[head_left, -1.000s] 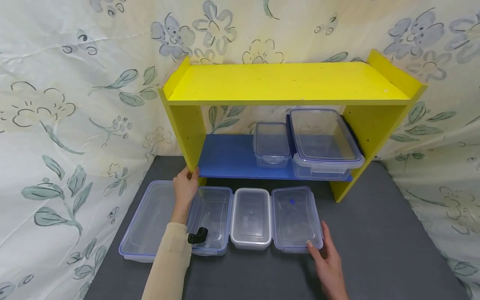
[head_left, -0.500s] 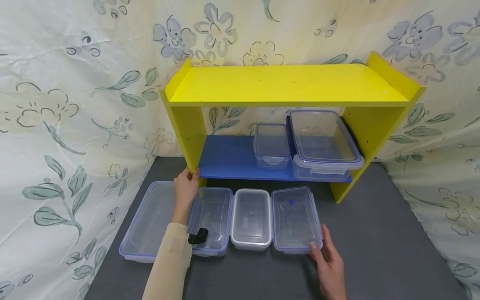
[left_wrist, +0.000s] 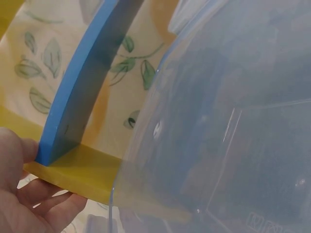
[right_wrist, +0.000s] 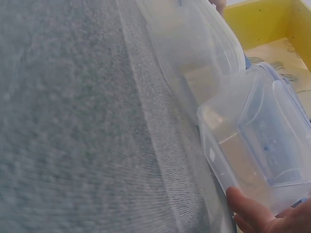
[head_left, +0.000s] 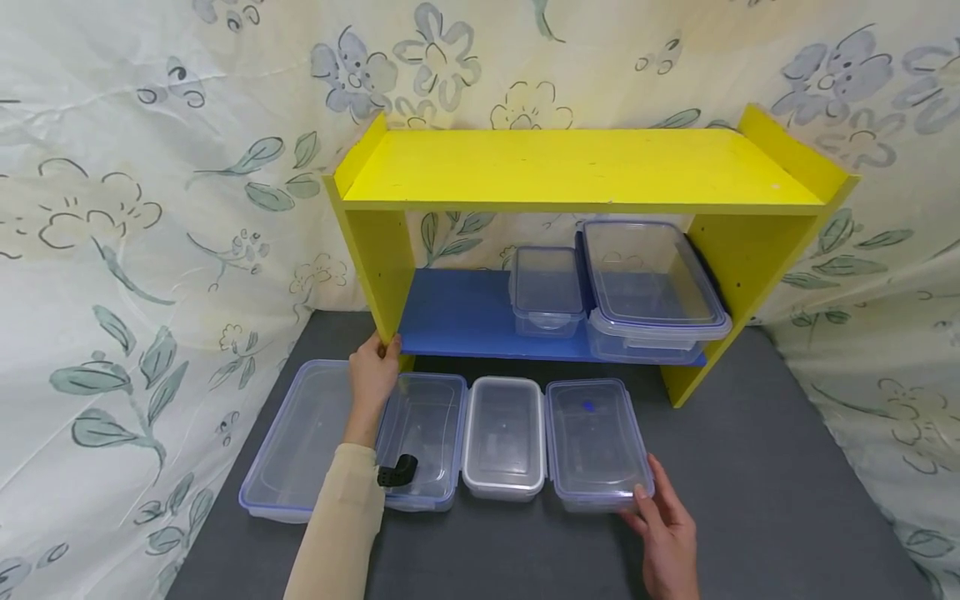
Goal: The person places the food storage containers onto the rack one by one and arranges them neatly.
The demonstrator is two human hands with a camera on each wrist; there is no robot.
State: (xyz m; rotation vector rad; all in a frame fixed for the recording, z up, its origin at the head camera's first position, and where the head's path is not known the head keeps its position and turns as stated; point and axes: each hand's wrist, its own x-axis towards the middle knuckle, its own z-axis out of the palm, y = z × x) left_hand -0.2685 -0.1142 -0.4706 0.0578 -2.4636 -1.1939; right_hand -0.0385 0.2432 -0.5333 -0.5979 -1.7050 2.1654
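My left hand [head_left: 378, 354] grips the foot of the left side panel of a yellow shelf unit [head_left: 577, 167], where its blue lower board [head_left: 457, 312] ends. In the left wrist view the thumb and fingers [left_wrist: 29, 204] pinch that yellow panel [left_wrist: 82, 172] beside the blue board [left_wrist: 82, 92]. My right hand [head_left: 645, 504] pinches the near right corner of a clear container with a blue-rimmed lid [head_left: 592, 437], thumb on top. The right wrist view shows a fingertip [right_wrist: 250, 208] against that container [right_wrist: 257, 141].
Three more clear containers lie in a row on the grey mat [head_left: 750, 467]: a large one [head_left: 296, 437], a middle one [head_left: 423, 429] and a white-rimmed one [head_left: 502, 437]. On the blue board stand a small container [head_left: 547, 287] and a large lidded stack [head_left: 648, 279]. Floral cloth surrounds everything.
My right hand has slid from the container's right side to its near right corner and taken hold there. The left hand has stayed on the shelf.
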